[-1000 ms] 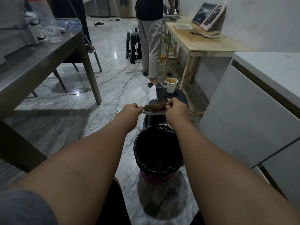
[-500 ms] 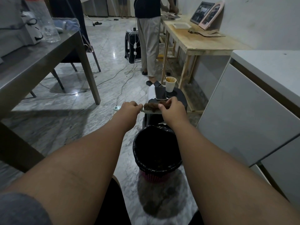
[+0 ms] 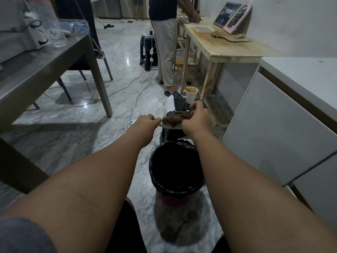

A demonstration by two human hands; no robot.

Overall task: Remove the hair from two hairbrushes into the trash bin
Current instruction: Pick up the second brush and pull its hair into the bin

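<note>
1. Left grip (image 3: 146,121): a bare hand with fingers curled tight round the handle of the hairbrush (image 3: 170,125). The pale handle end sticks out on the left side of the fist.
2. Hairbrush: held level in the air, bristles up, above and just beyond the far rim of the trash bin (image 3: 173,199). It runs left to right between the two hands.
3. Hair clump (image 3: 173,118): a brown matted mass lying on the bristles, covering most of the brush head.
4. Right grip (image 3: 197,118): a bare hand at the right end of the brush head, fingers curled down onto the hair clump and pinching it. The fingertips themselves are hidden behind the hand.
5. Trash bin: stands on the marble floor between the forearms, pink basket wall with a black liner folded over the rim. Its contents are too dark to make out.
6. Black stool (image 3: 167,133): just beyond the bin, carrying a phone (image 3: 179,105) and a paper cup (image 3: 191,94).
7. Surroundings: metal surface (image 3: 45,61) at left, wooden surface (image 3: 228,46) at far right, and a standing person (image 3: 165,42) beside the latter.
</note>
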